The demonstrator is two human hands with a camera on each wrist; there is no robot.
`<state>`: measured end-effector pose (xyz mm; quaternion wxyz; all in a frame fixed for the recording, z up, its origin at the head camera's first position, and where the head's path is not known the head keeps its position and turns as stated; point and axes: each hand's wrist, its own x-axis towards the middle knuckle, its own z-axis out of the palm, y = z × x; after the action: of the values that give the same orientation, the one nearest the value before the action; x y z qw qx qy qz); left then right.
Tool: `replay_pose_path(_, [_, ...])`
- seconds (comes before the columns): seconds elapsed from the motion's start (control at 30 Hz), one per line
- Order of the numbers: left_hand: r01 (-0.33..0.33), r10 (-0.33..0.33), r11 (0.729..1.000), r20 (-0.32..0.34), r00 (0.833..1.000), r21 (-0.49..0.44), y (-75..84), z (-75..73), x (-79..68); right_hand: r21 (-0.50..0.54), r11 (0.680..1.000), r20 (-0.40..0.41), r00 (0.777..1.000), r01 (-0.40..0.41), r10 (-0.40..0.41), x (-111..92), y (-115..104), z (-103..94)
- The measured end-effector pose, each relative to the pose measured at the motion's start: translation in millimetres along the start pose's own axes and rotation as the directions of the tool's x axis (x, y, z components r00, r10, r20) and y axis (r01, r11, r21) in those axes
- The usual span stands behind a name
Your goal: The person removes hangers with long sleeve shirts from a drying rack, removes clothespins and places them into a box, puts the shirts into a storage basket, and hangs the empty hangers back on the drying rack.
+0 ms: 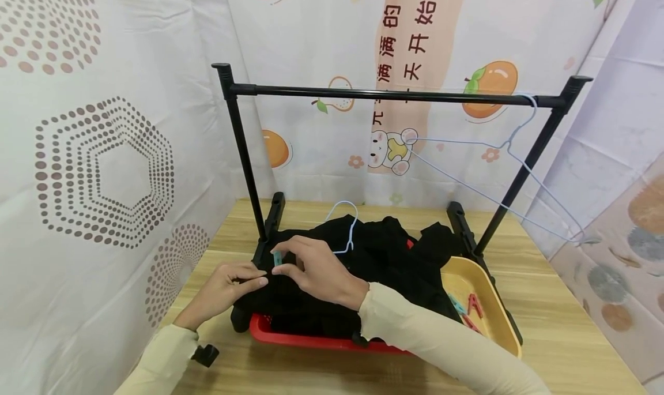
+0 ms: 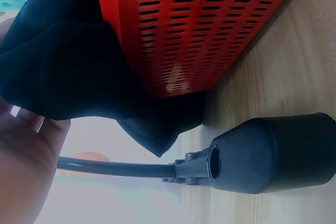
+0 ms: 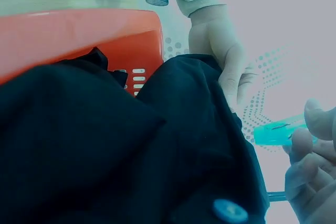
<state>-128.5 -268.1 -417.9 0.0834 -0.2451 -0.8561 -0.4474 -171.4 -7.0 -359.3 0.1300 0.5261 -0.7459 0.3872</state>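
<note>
A black garment lies bunched over a red slotted basket. My left hand pinches the garment's left edge between thumb and fingers; in the left wrist view the cloth drapes from those fingers. Just to the right, my right hand holds a teal clothespin between thumb and fingertips. The right wrist view shows this clothespin apart from the cloth. A light blue hanger has its hook sticking up out of the garment, its lower part hidden by cloth and hand.
A black rack's crossbar spans above the basket, with another blue hanger hanging at its right end. To the right, a yellow tray holds red clothespins and a teal one. Printed curtains surround the wooden table.
</note>
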Motion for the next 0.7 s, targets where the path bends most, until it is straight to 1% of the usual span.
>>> replay_pose_path(0.17, [-0.029,0.029,1.000,0.001,1.000,-0.008,-3.2,0.3,0.3,0.015,0.999,-0.011,0.999,-0.049,0.049,-4,-2,-7.5])
replay_pose_path(0.4, [-0.025,0.025,1.000,-0.006,1.000,-0.002,-3.5,-0.8,0.4,0.037,0.996,-0.029,0.996,-0.081,0.082,-10,-1,-19.8])
replay_pose_path(0.57, [-0.050,0.050,0.999,-0.004,0.999,-0.012,-3.6,-0.5,1.1,0.047,0.992,-0.029,0.993,-0.115,0.116,-17,2,-27.2])
replay_pose_path(0.7, [-0.026,0.026,0.999,-0.008,1.000,-0.018,-3.4,0.0,0.4,0.050,0.989,-0.038,0.989,-0.142,0.144,-23,4,-32.7])
